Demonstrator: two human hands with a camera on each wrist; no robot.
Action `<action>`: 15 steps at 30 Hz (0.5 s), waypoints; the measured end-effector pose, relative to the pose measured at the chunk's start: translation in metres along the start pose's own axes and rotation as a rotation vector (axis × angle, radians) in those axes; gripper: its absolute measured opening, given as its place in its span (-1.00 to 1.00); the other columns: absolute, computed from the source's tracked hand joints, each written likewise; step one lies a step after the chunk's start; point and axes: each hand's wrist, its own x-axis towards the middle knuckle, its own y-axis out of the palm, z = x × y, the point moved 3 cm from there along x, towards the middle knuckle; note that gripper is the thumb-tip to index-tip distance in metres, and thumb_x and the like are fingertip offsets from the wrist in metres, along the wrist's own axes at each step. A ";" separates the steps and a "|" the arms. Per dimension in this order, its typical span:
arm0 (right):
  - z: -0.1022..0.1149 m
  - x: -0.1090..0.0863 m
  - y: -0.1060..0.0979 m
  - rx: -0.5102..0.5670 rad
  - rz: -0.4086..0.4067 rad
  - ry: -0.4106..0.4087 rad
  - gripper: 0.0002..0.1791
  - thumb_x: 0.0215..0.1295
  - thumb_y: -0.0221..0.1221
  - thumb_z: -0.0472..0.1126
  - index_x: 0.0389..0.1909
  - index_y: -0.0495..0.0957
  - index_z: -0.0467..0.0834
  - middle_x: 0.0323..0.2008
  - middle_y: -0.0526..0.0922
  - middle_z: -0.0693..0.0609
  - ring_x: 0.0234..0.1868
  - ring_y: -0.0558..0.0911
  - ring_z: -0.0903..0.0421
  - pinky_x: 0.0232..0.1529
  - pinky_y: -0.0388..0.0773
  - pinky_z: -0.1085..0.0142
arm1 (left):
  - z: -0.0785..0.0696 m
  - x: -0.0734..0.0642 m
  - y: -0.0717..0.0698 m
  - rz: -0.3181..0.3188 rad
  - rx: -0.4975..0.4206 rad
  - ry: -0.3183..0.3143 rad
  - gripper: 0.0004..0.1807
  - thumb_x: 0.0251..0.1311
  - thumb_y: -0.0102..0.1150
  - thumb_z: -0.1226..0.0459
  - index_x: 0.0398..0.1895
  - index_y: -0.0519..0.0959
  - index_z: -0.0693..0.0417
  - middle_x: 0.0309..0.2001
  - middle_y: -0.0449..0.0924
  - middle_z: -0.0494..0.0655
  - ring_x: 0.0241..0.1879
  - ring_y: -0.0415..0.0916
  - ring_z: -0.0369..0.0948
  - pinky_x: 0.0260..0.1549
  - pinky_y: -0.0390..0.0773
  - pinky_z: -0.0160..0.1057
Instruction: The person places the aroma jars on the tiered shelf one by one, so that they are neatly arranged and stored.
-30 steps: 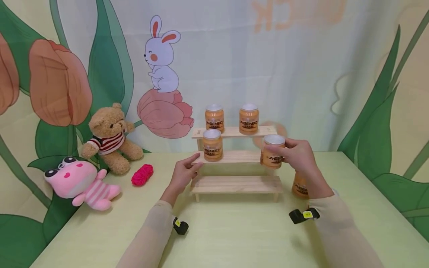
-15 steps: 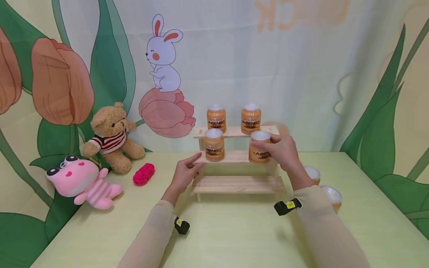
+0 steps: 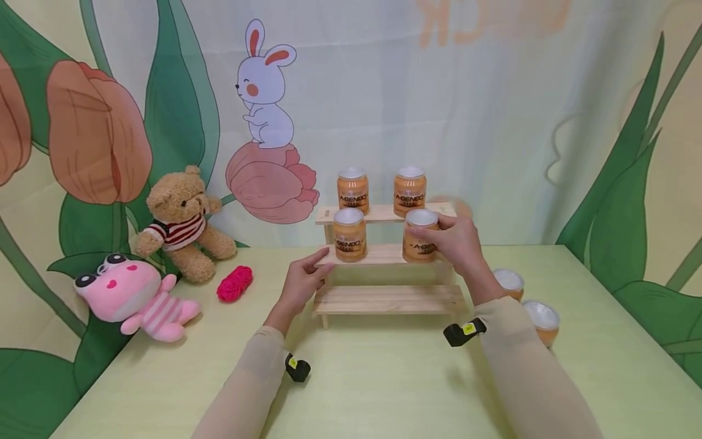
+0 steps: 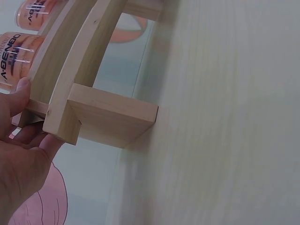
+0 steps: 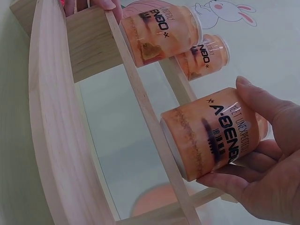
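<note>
A three-tier wooden shelf point(image 3: 384, 299) stands on the table. My right hand point(image 3: 459, 244) grips an orange can point(image 3: 418, 244) with a pale lid at the right part of the middle tier. In the right wrist view, thumb and fingers wrap round this can point(image 5: 211, 133), its base right at the board's edge. My left hand point(image 3: 300, 281) holds the left end of the middle board, thumb on top and fingers beneath in the left wrist view. Beside that thumb stands another orange can point(image 3: 350, 236). Two matching cans, one on the left point(image 3: 353, 190) and one on the right point(image 3: 409, 190), occupy the top tier.
Two more cans, one farther point(image 3: 510, 283) and one nearer point(image 3: 543, 320), stand on the table by my right forearm. At the left are a teddy bear point(image 3: 183, 222), a pink plush toy point(image 3: 137, 299) and a pink yarn skein point(image 3: 234, 284). A printed curtain point(image 3: 493, 122) hangs behind.
My right hand has carried its can leftward from the shelf's right end onto the middle tier's right part. The two table cans have come into fuller view. My left hand stays put.
</note>
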 end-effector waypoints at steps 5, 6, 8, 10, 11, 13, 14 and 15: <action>0.000 0.002 0.002 -0.002 -0.006 -0.014 -0.24 0.06 0.51 0.07 0.25 0.56 -0.20 0.13 0.63 -0.16 0.12 0.57 -0.06 0.07 0.57 0.04 | -0.001 0.000 0.000 -0.003 -0.001 0.003 -0.48 0.34 0.27 0.23 0.36 0.49 0.00 -0.05 0.69 0.21 -0.19 0.56 -0.11 -0.32 0.58 -0.33; 0.000 0.003 0.002 -0.006 -0.012 -0.014 -0.23 0.05 0.52 0.07 0.25 0.57 -0.20 0.11 0.64 -0.16 0.12 0.57 -0.05 0.07 0.56 0.03 | -0.001 0.000 0.001 -0.002 0.001 0.004 -0.48 0.34 0.27 0.23 0.36 0.49 0.01 -0.05 0.69 0.21 -0.18 0.56 -0.11 -0.29 0.60 -0.31; -0.001 0.004 0.003 -0.016 -0.017 -0.018 -0.22 0.04 0.52 0.09 0.25 0.57 -0.20 0.10 0.65 -0.16 0.12 0.58 -0.05 0.08 0.55 0.03 | -0.001 0.000 0.001 0.001 -0.006 -0.001 -0.48 0.34 0.27 0.23 0.37 0.49 0.02 -0.03 0.68 0.24 -0.11 0.58 -0.05 -0.17 0.63 -0.25; -0.001 0.004 0.004 -0.026 -0.019 -0.022 -0.21 0.03 0.52 0.10 0.25 0.57 -0.21 0.09 0.66 -0.17 0.12 0.58 -0.05 0.09 0.55 0.02 | -0.001 -0.001 0.001 0.003 -0.010 -0.004 -0.48 0.35 0.27 0.23 0.37 0.49 0.02 -0.01 0.68 0.22 -0.04 0.59 -0.01 -0.06 0.63 -0.16; -0.001 0.004 0.004 -0.031 -0.022 -0.024 -0.21 0.02 0.52 0.10 0.24 0.57 -0.21 0.09 0.66 -0.17 0.12 0.58 -0.05 0.09 0.55 0.02 | -0.001 -0.001 0.001 0.003 -0.010 -0.004 -0.48 0.34 0.27 0.23 0.37 0.49 0.02 -0.01 0.68 0.21 -0.03 0.59 -0.01 -0.03 0.62 -0.12; -0.002 0.005 0.004 -0.047 -0.030 -0.030 -0.21 0.02 0.52 0.12 0.23 0.58 -0.20 0.07 0.67 -0.17 0.11 0.59 -0.05 0.09 0.55 0.01 | -0.001 -0.001 0.001 0.002 -0.012 -0.001 -0.48 0.34 0.27 0.23 0.36 0.49 0.02 -0.02 0.68 0.19 -0.03 0.60 -0.03 0.00 0.60 -0.07; -0.002 0.005 0.004 -0.054 -0.035 -0.031 -0.21 0.01 0.52 0.12 0.23 0.59 -0.20 0.06 0.68 -0.17 0.10 0.59 -0.05 0.08 0.55 0.01 | -0.001 -0.001 0.001 0.000 -0.006 0.004 -0.48 0.34 0.27 0.23 0.36 0.49 0.03 -0.03 0.69 0.17 -0.05 0.61 -0.07 0.00 0.60 -0.06; -0.002 0.005 0.004 -0.055 -0.040 -0.031 -0.21 0.01 0.52 0.13 0.23 0.59 -0.20 0.05 0.68 -0.16 0.10 0.60 -0.05 0.09 0.54 0.01 | -0.002 -0.001 0.001 -0.003 -0.002 0.007 -0.48 0.34 0.27 0.23 0.36 0.49 0.03 -0.04 0.70 0.15 -0.07 0.61 -0.11 -0.01 0.61 -0.07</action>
